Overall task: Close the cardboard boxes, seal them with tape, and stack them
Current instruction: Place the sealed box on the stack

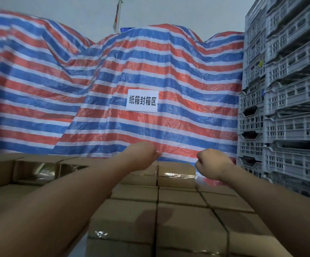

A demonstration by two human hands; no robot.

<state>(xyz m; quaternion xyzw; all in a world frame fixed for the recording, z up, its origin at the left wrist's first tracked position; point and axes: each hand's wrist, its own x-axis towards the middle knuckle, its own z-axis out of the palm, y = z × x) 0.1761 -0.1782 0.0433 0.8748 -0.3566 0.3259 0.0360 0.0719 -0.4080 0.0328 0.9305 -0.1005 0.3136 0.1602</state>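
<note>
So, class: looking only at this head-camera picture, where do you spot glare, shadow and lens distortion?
Head view: glare glints off the tape on the near sealed box and the far box; a soft shadow falls on the box top; the wide lens bows the grey crate stack and stretches both forearms; the left hand looks slightly blurred.

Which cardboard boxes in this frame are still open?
The two open boxes at far left, beside the left forearm: their flaps stand up and the insides show. The sealed boxes stacked under both hands have flat tops with glossy tape.
</note>
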